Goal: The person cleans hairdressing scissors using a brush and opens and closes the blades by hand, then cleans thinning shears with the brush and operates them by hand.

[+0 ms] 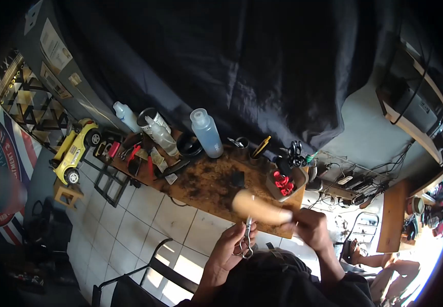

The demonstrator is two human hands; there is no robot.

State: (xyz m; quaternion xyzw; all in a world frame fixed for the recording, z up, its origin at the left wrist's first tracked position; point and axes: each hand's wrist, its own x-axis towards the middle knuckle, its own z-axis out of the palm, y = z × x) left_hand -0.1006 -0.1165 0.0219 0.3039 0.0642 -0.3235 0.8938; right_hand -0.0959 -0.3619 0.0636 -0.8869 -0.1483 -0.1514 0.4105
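My left hand (225, 251) is closed around a pair of metal scissors (246, 241), their blades pointing up and the finger rings low by my fingers. To its right, my right hand (311, 225) grips a tan brush (258, 207) that is smeared by motion. The brush reaches leftward from my fist, its wide end just above the scissors' tips. Whether the two touch, I cannot tell. Both hands are in front of the near edge of a worn wooden table (216, 204) with dark stains.
On the table stand a blue-tinted bottle (207, 134), a clear spray bottle (161, 136) and a bin with red clips (284, 183). A yellow toy car (74, 151) is at left. A black chair (145, 276) stands below. A person's legs (395, 273) show at right.
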